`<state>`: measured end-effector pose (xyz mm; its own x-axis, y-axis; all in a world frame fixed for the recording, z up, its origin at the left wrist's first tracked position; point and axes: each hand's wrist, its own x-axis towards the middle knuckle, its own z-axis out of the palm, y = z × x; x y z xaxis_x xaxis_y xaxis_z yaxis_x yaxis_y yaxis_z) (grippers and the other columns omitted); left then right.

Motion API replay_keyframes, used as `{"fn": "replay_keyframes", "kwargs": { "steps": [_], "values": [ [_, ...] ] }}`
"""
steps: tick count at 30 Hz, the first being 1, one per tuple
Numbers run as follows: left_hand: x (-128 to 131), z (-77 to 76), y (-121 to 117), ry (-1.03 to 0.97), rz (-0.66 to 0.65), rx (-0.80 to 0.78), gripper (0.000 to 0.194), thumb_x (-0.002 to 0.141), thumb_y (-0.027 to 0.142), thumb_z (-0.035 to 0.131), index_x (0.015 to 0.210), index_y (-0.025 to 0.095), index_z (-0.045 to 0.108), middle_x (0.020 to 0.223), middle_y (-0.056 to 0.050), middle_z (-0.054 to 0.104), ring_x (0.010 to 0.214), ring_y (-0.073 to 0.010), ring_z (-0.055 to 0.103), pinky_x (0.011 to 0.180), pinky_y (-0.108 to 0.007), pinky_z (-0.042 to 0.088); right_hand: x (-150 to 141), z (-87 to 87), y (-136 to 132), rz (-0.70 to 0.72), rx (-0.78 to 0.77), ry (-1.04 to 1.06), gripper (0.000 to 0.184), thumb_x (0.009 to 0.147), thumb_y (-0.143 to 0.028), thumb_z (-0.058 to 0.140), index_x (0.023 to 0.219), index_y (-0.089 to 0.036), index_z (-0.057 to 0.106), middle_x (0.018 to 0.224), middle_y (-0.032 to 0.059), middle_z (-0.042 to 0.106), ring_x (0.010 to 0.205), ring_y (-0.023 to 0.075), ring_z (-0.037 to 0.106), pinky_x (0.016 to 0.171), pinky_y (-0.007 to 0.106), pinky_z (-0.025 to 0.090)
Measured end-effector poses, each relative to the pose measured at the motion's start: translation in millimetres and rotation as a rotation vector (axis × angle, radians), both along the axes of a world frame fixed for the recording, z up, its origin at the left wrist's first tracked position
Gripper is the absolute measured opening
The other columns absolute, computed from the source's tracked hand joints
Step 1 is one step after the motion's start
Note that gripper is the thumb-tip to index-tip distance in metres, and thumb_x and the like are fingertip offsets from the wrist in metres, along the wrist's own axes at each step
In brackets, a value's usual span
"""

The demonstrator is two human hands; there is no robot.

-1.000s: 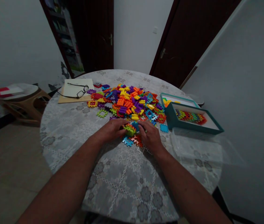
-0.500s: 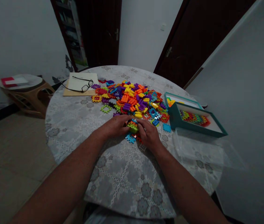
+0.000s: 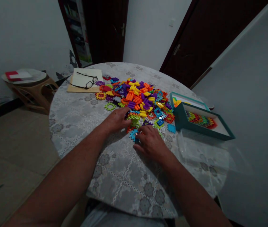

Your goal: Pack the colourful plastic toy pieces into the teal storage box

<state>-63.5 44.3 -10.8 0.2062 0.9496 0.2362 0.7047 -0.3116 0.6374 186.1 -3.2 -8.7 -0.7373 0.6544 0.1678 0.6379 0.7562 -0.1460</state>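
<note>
A small built block (image 3: 134,117) of interlocking plastic tiles, with green, orange and blue edges, is in my left hand (image 3: 117,120), thumb and fingers closed around its left side. My right hand (image 3: 150,138) is apart from that block. Its thumb and fingers are spread and bent over a blue notched tile (image 3: 133,135) lying on the tablecloth, and the fingertips hide part of that tile. Just beyond both hands lies a large heap of colourful toy pieces (image 3: 136,97), with notched tiles and ribbed yellow, orange and purple connectors.
An open green box (image 3: 203,134) with colourful pieces inside stands on the right, its teal-edged tray (image 3: 201,105) behind it. Clear plastic packaging (image 3: 202,154) lies in front. Eyeglasses (image 3: 89,84) rest on a paper pad (image 3: 78,89) at the back left.
My right hand has let go of the block and moved down toward the blue tile. My left hand keeps holding the block. The view has shifted slightly.
</note>
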Motion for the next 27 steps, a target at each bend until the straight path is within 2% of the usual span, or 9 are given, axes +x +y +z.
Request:
{"fn": "replay_keyframes", "kwargs": {
  "steps": [4, 10, 14, 17, 19, 24, 27],
  "values": [
    [1.4, -1.0, 0.2, -0.005, 0.006, 0.004, 0.030, 0.088, 0.022, 0.074, 0.117, 0.025, 0.070, 0.108, -0.007, 0.073, 0.098, -0.0265, 0.063, 0.090, -0.040, 0.049, -2.9, -9.3, 5.2, -0.015, 0.014, 0.029, 0.010, 0.097, -0.025, 0.075, 0.106, -0.021, 0.077, 0.126, 0.0140, 0.071, 0.120, 0.0338, 0.057, 0.103, 0.051, 0.048],
    [0.7, 2.1, -1.1, 0.025, 0.005, 0.016, 0.028, 0.089, 0.023, 0.072, 0.118, 0.024, 0.069, 0.105, -0.007, 0.073, 0.093, -0.0249, 0.063, 0.086, -0.039, 0.050, -7.5, -18.2, 10.0, -0.014, 0.081, 0.042, 0.014, 0.096, -0.015, 0.064, 0.104, -0.018, 0.075, 0.117, 0.0147, 0.072, 0.115, 0.0323, 0.057, 0.111, 0.051, 0.045],
    [-0.3, 2.1, 0.1, 0.032, 0.013, 0.007, 0.028, 0.089, 0.026, 0.073, 0.117, 0.025, 0.070, 0.102, -0.006, 0.073, 0.093, -0.0254, 0.064, 0.086, -0.038, 0.051, -6.6, -16.2, 9.4, -0.016, 0.081, 0.049, 0.013, 0.098, -0.023, 0.066, 0.109, -0.019, 0.072, 0.125, 0.0156, 0.070, 0.121, 0.0329, 0.056, 0.116, 0.052, 0.043],
    [-1.3, 0.5, 1.5, 0.020, 0.023, 0.003, 0.037, 0.087, 0.025, 0.074, 0.124, 0.024, 0.071, 0.107, -0.007, 0.075, 0.097, -0.0264, 0.065, 0.087, -0.038, 0.052, -3.4, -12.6, 6.9, -0.035, 0.055, 0.046, 0.026, 0.099, -0.037, 0.073, 0.117, -0.020, 0.070, 0.131, 0.0159, 0.068, 0.127, 0.0347, 0.054, 0.119, 0.057, 0.040],
    [-2.2, -0.3, 2.1, 0.013, 0.025, 0.002, 0.041, 0.087, 0.025, 0.075, 0.128, 0.024, 0.070, 0.111, -0.008, 0.076, 0.100, -0.0276, 0.066, 0.088, -0.038, 0.052, -2.1, -11.7, 6.5, -0.052, 0.044, 0.039, 0.028, 0.099, -0.040, 0.075, 0.119, -0.020, 0.070, 0.131, 0.0154, 0.067, 0.127, 0.0344, 0.054, 0.119, 0.057, 0.041],
    [-3.0, -1.6, 3.8, 0.025, 0.014, 0.001, 0.040, 0.087, 0.028, 0.075, 0.127, 0.027, 0.070, 0.108, -0.007, 0.076, 0.099, -0.0286, 0.067, 0.085, -0.038, 0.052, -5.9, -15.8, 11.0, -0.067, 0.075, 0.009, 0.024, 0.100, -0.035, 0.074, 0.116, -0.019, 0.074, 0.127, 0.0158, 0.069, 0.126, 0.0336, 0.056, 0.121, 0.056, 0.039],
    [-2.8, -2.2, 5.0, 0.035, 0.017, 0.023, 0.040, 0.086, 0.028, 0.074, 0.126, 0.027, 0.069, 0.110, -0.008, 0.076, 0.099, -0.0293, 0.067, 0.086, -0.039, 0.052, -9.7, -17.3, 13.1, -0.056, 0.089, 0.002, 0.018, 0.099, -0.026, 0.071, 0.113, -0.016, 0.076, 0.124, 0.0164, 0.071, 0.124, 0.0326, 0.057, 0.124, 0.056, 0.036]
  ]
}}
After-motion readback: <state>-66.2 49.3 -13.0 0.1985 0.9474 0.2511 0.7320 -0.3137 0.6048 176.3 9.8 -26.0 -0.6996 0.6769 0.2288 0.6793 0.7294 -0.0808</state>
